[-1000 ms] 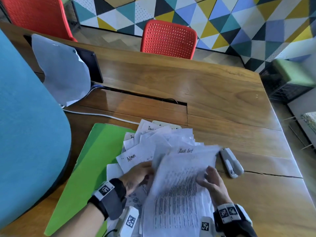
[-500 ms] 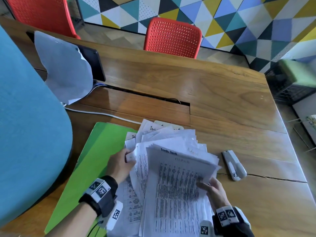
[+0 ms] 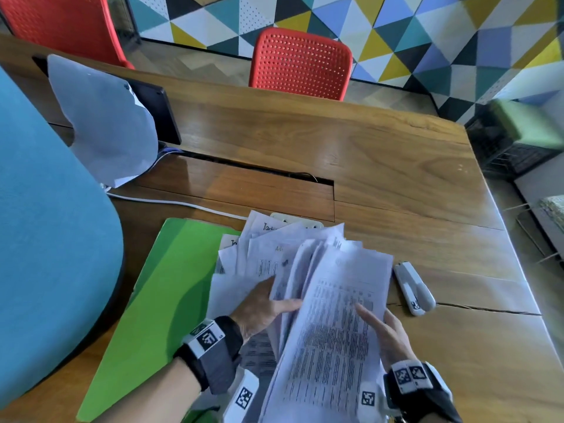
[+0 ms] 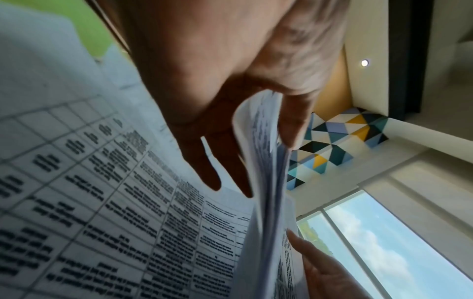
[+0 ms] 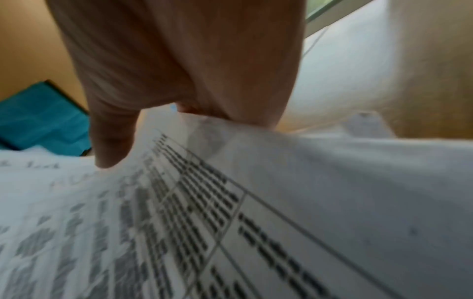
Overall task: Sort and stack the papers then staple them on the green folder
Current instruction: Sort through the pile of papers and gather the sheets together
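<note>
A loose pile of printed white papers (image 3: 332,325) lies over the right part of the green folder (image 3: 158,300) on the wooden table. My left hand (image 3: 283,300) reaches into the pile from the left. In the left wrist view it (image 4: 258,161) pinches the curled edge of a bundle of sheets (image 4: 268,182) between thumb and fingers. My right hand (image 3: 375,322) holds the raised top sheets at their right edge, thumb on the printed face. In the right wrist view its thumb (image 5: 112,145) presses on the sheet (image 5: 256,202), and its other fingers are hidden behind the paper. A white stapler (image 3: 413,288) lies just right of the pile.
A big blue chair back (image 3: 45,239) stands close on the left. A white cable (image 3: 171,203) and a socket (image 3: 293,218) lie behind the pile. A dark tablet (image 3: 155,117) with a sheet over it stands at the back left. Red chairs (image 3: 300,62) stand beyond the table (image 3: 396,184).
My left hand has moved from the pile's left edge in between the sheets. The top bundle has risen and tilted to the right. My right hand stays at the right edge.
</note>
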`<state>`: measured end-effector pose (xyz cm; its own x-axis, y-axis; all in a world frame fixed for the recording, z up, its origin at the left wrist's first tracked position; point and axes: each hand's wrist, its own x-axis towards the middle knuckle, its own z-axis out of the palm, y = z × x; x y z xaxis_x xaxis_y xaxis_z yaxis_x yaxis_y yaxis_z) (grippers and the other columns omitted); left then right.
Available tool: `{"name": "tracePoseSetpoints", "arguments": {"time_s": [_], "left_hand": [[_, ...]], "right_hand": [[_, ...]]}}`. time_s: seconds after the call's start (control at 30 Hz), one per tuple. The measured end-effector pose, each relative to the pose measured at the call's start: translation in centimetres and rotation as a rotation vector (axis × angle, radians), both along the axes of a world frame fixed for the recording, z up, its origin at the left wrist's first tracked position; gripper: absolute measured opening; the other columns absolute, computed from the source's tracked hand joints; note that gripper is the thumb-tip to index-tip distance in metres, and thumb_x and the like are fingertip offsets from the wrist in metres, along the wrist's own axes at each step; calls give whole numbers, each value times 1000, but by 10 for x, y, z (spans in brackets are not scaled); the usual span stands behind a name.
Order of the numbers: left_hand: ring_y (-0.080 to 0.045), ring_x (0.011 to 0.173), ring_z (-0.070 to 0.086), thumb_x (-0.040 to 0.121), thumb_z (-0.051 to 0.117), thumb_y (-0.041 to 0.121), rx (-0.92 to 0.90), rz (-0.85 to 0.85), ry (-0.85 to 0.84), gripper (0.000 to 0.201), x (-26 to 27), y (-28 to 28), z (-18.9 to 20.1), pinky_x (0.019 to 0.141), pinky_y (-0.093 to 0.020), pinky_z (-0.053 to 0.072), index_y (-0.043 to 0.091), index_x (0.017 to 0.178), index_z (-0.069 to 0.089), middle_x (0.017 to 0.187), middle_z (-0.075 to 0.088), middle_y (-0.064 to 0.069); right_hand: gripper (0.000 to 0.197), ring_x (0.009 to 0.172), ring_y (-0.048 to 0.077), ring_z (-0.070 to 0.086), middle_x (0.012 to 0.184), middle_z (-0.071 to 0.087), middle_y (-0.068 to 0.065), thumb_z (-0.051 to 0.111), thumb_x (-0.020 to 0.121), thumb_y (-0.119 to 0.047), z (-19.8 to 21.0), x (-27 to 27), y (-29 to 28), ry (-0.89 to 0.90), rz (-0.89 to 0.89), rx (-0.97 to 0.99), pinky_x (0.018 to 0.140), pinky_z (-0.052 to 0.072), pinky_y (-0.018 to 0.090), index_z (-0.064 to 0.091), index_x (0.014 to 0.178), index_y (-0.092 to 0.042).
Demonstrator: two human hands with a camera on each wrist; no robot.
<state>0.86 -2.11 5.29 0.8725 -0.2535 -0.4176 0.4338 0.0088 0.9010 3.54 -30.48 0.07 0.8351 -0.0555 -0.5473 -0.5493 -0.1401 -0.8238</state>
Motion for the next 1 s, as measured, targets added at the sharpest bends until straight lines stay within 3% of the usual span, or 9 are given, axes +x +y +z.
{"name": "tracePoseSetpoints", "arguments": {"time_s": [0.13,0.33,0.47,0.53,0.6,0.7,0.8,0.9,1.0], "left_hand": [[1,125,40,84,74,26,179,-178,-174,73,5,-24,11,104,-15,30,24,146,34,145,42,12],[-17,114,63,85,71,26,33,-352,-86,45,6,-34,21,98,-28,46,18,128,58,124,66,-5],[15,119,50,84,68,47,-108,-528,-72,65,7,-30,36,100,-10,40,36,140,36,138,46,20],[6,134,35,58,56,86,-134,-393,-29,115,6,-23,41,113,-22,23,29,151,21,146,29,20],[-10,145,26,59,40,96,-216,-50,114,108,17,-11,37,120,-52,5,34,148,33,158,30,8],[-12,136,44,96,35,52,31,81,-28,50,39,14,16,116,-44,19,26,133,57,143,53,10],[-15,119,56,90,58,21,456,-293,-181,34,48,28,-5,98,-27,41,14,123,61,125,59,6],[-28,72,64,74,59,9,765,-533,-193,7,42,32,-29,66,-32,53,3,76,59,79,67,-13],[-23,52,44,76,49,3,854,-443,-235,29,35,28,-33,52,-27,35,12,52,36,52,43,-1]], "right_hand": [[44,102,51,68,112,72,28,74,81,-10,15,-11,-10,31,-113,195,91,50,69,64,123,-3],[37,100,43,71,113,73,24,67,83,-4,26,-27,-10,21,-150,292,79,59,48,65,120,-4],[28,86,40,74,103,74,29,66,77,-1,26,-29,-9,18,-168,321,66,61,43,71,104,3],[21,80,39,74,96,75,28,65,74,3,23,-29,-8,22,-180,347,65,62,44,75,93,2],[24,77,37,74,91,76,25,62,73,6,20,-30,-7,12,-198,368,67,63,45,73,94,3],[31,80,38,73,94,75,26,60,73,7,18,-34,-6,-9,-207,425,73,62,49,67,103,5],[33,79,37,74,94,75,26,62,73,4,16,-33,-5,-23,-215,408,71,62,49,66,105,6],[31,95,39,73,106,74,26,66,81,-7,9,-31,-4,-61,-220,328,89,56,55,71,111,-1],[34,107,38,70,114,74,22,70,84,-31,8,-30,-7,-114,-176,273,96,52,58,74,112,-13]]}}
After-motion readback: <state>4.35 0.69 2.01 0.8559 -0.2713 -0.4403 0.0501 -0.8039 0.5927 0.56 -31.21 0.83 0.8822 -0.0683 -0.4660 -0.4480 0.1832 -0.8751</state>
